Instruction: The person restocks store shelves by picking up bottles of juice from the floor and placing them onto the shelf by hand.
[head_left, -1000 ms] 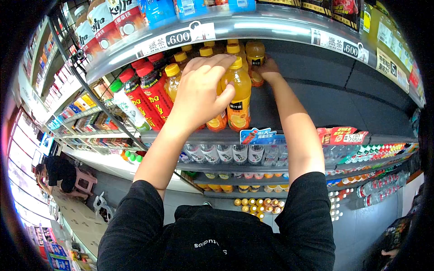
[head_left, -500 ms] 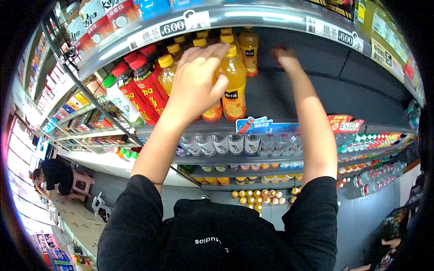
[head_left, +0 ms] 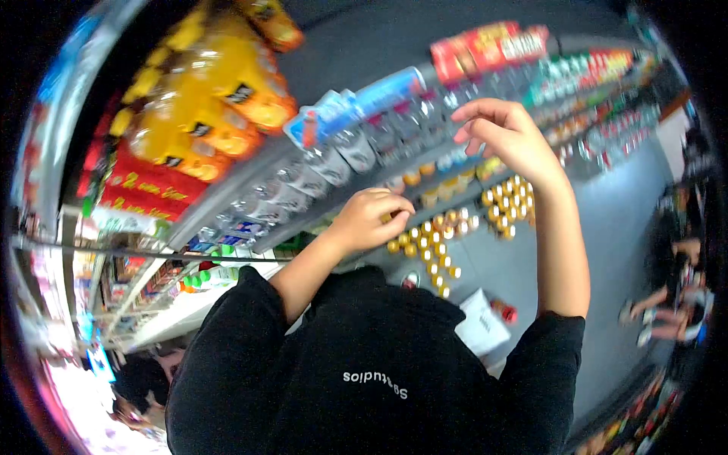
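Note:
My left hand (head_left: 371,220) hangs in front of the lower shelves, fingers curled with a gap to the thumb and nothing visible in it. Higher and to the right, my right hand (head_left: 497,133) is held with its fingers apart and bent, empty, in front of clear bottles (head_left: 406,121). Orange juice bottles (head_left: 258,98) stand at the upper left, blurred, beside red bottles (head_left: 144,182). Neither hand touches them. White-labelled bottles (head_left: 326,163) line the shelf below.
Many yellow-capped bottles (head_left: 436,250) stand on the floor below the shelves. A white box (head_left: 483,322) is on the floor near my right sleeve, with a red item (head_left: 503,310) beside it. People (head_left: 682,303) are at the right edge; another person (head_left: 140,379) is at lower left.
The view has turned and tilted down. My left hand has left the orange juice bottles and come lower; my right hand has come out of the upper shelf. The white box has come into view.

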The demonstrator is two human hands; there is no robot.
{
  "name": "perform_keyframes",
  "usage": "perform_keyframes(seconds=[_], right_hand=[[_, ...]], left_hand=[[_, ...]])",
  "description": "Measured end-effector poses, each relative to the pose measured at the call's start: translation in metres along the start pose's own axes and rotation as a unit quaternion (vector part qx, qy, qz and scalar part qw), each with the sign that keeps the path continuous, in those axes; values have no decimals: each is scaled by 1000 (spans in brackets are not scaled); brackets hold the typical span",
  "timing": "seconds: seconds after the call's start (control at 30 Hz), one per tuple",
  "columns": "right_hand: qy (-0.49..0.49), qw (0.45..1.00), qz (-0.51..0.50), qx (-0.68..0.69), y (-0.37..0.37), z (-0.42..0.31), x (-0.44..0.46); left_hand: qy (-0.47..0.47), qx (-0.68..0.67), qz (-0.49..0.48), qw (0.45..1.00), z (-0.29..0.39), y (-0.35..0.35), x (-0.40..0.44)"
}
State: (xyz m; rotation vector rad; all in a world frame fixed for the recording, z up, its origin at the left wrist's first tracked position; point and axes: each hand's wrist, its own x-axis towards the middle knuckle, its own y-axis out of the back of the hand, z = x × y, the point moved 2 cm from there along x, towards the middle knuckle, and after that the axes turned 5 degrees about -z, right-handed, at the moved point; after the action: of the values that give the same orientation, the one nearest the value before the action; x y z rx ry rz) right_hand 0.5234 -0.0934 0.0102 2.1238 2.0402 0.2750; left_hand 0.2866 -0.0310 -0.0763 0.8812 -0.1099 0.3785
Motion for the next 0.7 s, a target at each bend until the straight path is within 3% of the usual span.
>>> perform_keyframes(seconds=[0.1,0.2,0.33,0.43,0.5,0.53,0.6,0.7], right_hand=[[-121,991,43,31,-6,78,-45],[-239,965,82,76,-24,177,-82],[-345,910,161,166,-96,319,-125],[-445,855,179,196,-170,396,-145],[-455,861,153,168,-226,456,-151],[-446,825,212,274,-245,463,-158],[-496,777,202,332,-287,505,-160],[-516,778,195,302,-340,579,-159]], left_hand=[[231,-137,-132,954,-61,-83,-24],[298,-154,-249,908,-127,-146,-65],[352,-171,-353,850,-207,-220,-131],[420,-55,-448,788,-229,-253,-145],[418,-27,-474,775,-262,-291,-159],[413,2,-487,770,-280,-312,-168],[445,29,-510,735,-308,-347,-172],[467,81,-449,758,-373,-403,-185]])
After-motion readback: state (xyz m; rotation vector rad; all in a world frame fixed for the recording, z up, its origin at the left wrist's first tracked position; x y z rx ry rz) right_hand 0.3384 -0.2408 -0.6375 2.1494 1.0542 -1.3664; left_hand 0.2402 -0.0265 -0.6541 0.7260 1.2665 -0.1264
